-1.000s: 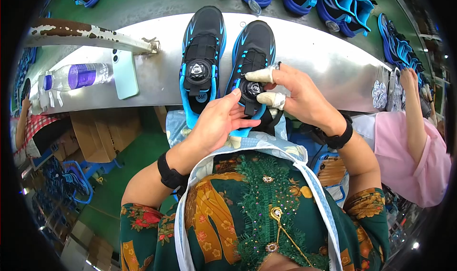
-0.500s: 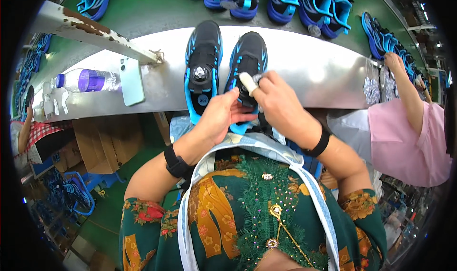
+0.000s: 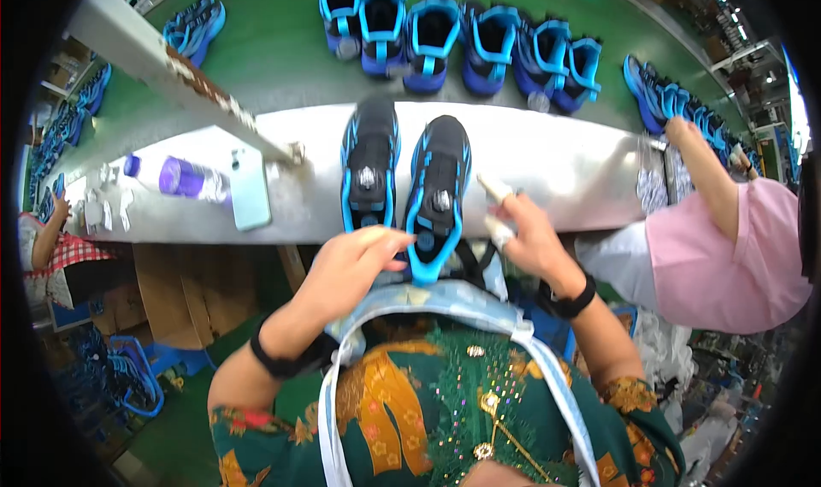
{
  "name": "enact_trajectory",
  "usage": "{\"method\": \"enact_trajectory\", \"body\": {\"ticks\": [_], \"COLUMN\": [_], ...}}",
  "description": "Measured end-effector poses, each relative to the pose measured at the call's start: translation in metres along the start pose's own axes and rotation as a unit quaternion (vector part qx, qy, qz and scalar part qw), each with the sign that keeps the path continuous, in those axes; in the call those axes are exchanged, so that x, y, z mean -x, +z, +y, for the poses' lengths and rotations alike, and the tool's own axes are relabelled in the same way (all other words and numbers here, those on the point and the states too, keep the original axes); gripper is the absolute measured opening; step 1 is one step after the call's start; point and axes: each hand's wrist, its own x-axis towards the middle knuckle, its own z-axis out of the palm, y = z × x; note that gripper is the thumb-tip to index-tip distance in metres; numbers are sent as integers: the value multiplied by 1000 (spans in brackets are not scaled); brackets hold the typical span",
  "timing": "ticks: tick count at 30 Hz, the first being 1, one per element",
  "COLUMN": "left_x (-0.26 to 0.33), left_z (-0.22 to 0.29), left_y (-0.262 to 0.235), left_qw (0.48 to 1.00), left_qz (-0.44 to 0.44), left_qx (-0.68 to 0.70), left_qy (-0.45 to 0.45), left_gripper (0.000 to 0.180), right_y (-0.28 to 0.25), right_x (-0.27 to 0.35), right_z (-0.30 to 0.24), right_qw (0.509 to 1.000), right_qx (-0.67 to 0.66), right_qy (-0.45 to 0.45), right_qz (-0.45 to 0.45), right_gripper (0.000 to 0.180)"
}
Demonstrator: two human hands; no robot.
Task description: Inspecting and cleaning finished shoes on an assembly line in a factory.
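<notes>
1. Open metal ledge (image 3: 569, 166) is stretching right of the two dark shoes (image 3: 443, 166), with the right hand (image 3: 526, 235) hovering at its near side.
2. A co-worker's arm (image 3: 711, 166) and clear packets (image 3: 652, 189) are crowding the ledge's right end.
3. Beyond, a row of shoes (image 3: 426, 75) is blocking the green surface (image 3: 265, 42).
4. Leftward, a slanting post (image 3: 209, 98), phone (image 3: 250, 194) and bottle (image 3: 181, 177) are obstructing passage, a gap running between phone and nearest shoe.

No wording can be read: pale markings blur on the round black dials (image 3: 368, 177) of two black-and-blue sports shoes (image 3: 446, 145), a small round blue insole mark (image 3: 425, 241) is indistinct, and a purple wraparound label (image 3: 181, 177) circles a clear plastic bottle (image 3: 214, 185), its print illegible.
</notes>
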Motion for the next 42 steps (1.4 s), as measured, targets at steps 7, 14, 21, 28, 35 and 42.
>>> {"method": "enact_trajectory", "body": {"ticks": [7,14,21,28,35,42], "left_x": [-31,-3,8,-71,-243,-414], "left_z": [-28,-2,42,65,119,169], "left_y": [19,-24,-47,-53,-56,-115], "left_qw": [846,901,958,956,933,808], "left_qz": [214,194,176,160,160,400], "left_qx": [-475,-376,-217,-49,-191,-363], "left_qy": [112,93,60,240,258,235], "left_gripper": [77,61,61,71,64,46], "right_y": [4,-64,-26,-74,-161,-186], "right_x": [-63,-218,-246,-256,-254,-247], "right_z": [-42,40,31,89,164,139], "right_qw": [977,906,926,915,887,848], "right_qx": [3,412,367,401,448,495], "right_qy": [-49,-57,-83,-37,29,-89], "right_qz": [-208,85,25,8,109,164], "right_gripper": [49,71,69,35,35,58]}}
